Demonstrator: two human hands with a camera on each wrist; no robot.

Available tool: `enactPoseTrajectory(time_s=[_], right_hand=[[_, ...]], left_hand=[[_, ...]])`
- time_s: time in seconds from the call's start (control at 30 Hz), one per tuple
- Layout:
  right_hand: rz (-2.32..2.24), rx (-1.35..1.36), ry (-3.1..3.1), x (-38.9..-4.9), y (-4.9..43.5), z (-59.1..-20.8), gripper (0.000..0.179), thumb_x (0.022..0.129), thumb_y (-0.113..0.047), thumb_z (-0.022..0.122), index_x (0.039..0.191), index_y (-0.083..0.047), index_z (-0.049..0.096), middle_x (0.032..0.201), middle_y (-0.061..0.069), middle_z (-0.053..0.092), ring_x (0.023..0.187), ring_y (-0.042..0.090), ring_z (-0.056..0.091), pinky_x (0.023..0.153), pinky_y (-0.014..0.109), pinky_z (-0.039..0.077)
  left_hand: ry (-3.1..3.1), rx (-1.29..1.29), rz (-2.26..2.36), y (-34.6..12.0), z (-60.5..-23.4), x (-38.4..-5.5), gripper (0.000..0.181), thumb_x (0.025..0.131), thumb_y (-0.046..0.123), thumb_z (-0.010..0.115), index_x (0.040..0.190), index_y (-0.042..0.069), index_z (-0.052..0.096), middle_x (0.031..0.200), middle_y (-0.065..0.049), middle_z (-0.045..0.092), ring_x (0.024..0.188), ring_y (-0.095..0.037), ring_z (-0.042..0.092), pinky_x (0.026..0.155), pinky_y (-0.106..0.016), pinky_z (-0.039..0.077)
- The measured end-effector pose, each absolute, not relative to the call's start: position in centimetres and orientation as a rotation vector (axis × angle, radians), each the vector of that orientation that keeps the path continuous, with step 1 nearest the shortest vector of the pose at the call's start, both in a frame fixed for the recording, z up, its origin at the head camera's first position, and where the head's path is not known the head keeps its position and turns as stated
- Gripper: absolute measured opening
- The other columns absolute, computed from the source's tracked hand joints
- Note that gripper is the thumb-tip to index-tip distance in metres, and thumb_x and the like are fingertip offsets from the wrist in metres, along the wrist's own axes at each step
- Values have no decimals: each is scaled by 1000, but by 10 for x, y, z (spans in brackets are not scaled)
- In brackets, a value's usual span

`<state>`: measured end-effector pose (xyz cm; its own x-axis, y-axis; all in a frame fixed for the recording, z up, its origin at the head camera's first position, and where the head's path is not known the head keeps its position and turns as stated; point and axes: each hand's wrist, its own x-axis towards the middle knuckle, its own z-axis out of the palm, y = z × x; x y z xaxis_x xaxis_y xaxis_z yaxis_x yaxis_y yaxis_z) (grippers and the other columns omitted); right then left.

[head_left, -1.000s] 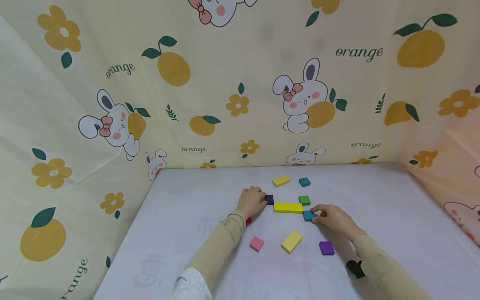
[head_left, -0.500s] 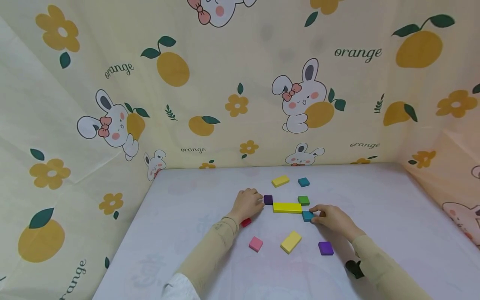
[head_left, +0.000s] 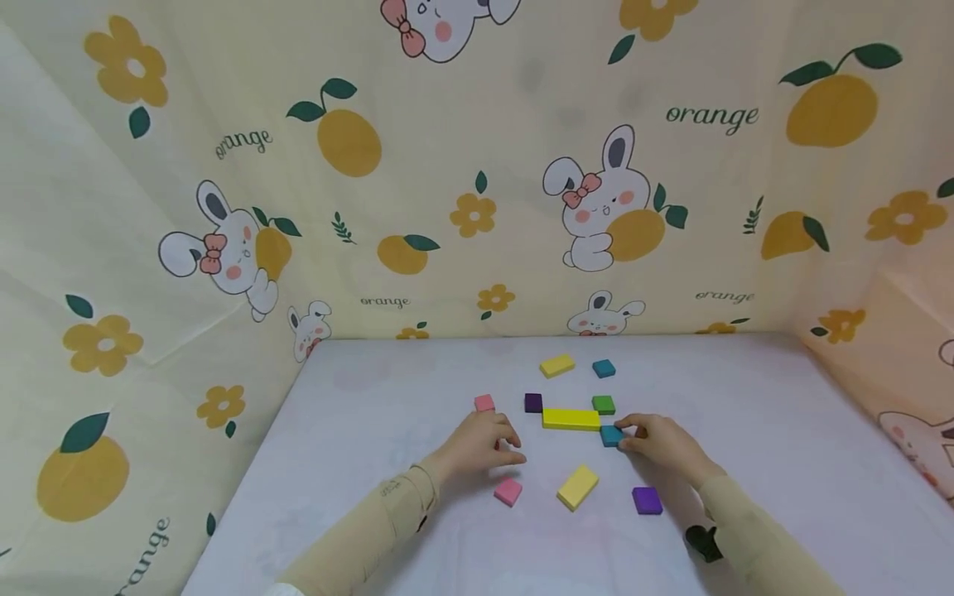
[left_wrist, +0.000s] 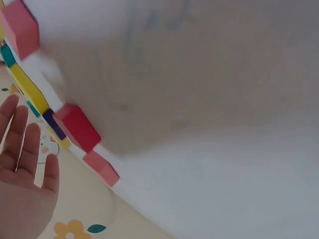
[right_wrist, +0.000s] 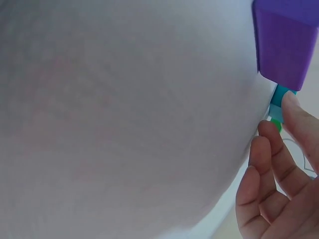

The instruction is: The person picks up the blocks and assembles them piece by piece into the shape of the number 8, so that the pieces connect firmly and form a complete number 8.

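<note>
My right hand (head_left: 666,444) pinches a blue block (head_left: 612,436) at its right side, with thumb and forefinger; the block sits against the near right corner of a long yellow block (head_left: 570,420). A dark purple block (head_left: 532,403) stands at that yellow block's far left corner, and a green block (head_left: 604,405) lies behind its right end. My left hand (head_left: 477,443) holds nothing, fingers loosely spread over the table. One pink block (head_left: 484,402) shows just beyond it, another pink block (head_left: 508,492) nearer. A red block (left_wrist: 79,129), hidden in the head view, appears in the left wrist view.
Toward the back of the white table (head_left: 373,513) lie a yellow block (head_left: 557,366) and a blue block (head_left: 604,368). Nearer are a pale yellow block (head_left: 577,487) and a violet block (head_left: 648,501). A printed cloth (head_left: 417,199) walls the table in.
My left hand has left the dark purple block and moved left and nearer, over where the red block showed, uncovering the far pink block. My right hand stays at the blue block.
</note>
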<state>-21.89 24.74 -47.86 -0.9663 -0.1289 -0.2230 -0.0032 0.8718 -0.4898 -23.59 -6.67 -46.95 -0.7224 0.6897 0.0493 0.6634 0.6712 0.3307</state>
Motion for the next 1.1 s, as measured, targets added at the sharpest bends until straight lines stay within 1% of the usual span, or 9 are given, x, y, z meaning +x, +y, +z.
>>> enactPoseTrajectory(time_s=[0.07,0.17,0.23,0.37,0.57,0.77,0.9,1.1], right_hand=[[-724,-99,2802,-219,247,-479,39,84,-21,67,121,-10,61,85,3,60,75,17,49,67,28,43],[-721,-101,2805,-219,248,-480,39,84,-21,67,121,-10,61,85,3,60,75,17,49,67,29,43],[-720,-99,2804,-220,248,-482,39,84,-22,67,121,-10,61,86,3,61,76,17,49,68,29,44],[-725,-96,2796,-220,247,-482,40,84,-22,67,121,-10,60,86,3,60,76,17,49,67,29,44],[-728,-107,2802,-218,247,-478,39,84,-21,67,121,-9,60,88,4,61,78,18,49,69,31,45],[-722,-96,2795,-217,246,-477,39,85,-21,67,122,-9,60,87,4,60,78,18,49,69,30,44],[-722,-86,2792,-218,246,-477,40,85,-22,67,122,-10,60,87,4,60,77,18,49,69,30,44],[-729,-82,2792,-219,247,-479,40,84,-22,67,122,-9,60,87,4,61,77,18,49,69,29,44]], left_hand=[[2742,1145,535,-69,-469,-229,27,83,42,67,95,18,72,95,5,67,80,-7,60,76,-19,42],[2691,1167,509,-71,-467,-221,28,81,43,67,97,21,72,96,8,66,87,-7,57,80,-19,40],[2679,1210,473,-74,-466,-217,28,81,43,67,98,21,71,97,8,66,90,-7,55,80,-20,39],[2679,1263,400,-81,-469,-213,31,82,45,66,100,21,70,97,10,65,91,-5,53,79,-20,38],[2690,1257,359,-91,-472,-207,34,80,48,67,101,22,69,95,11,64,92,-3,53,81,-21,40],[2705,1214,345,-96,-475,-205,27,81,39,67,104,23,68,99,12,63,97,-4,50,84,-23,40],[2732,1188,384,-96,-477,-204,23,82,33,68,102,23,68,97,11,63,95,-4,51,83,-23,40],[2770,1131,480,-92,-482,-202,23,80,34,70,99,21,69,93,9,64,90,-5,51,82,-24,42]])
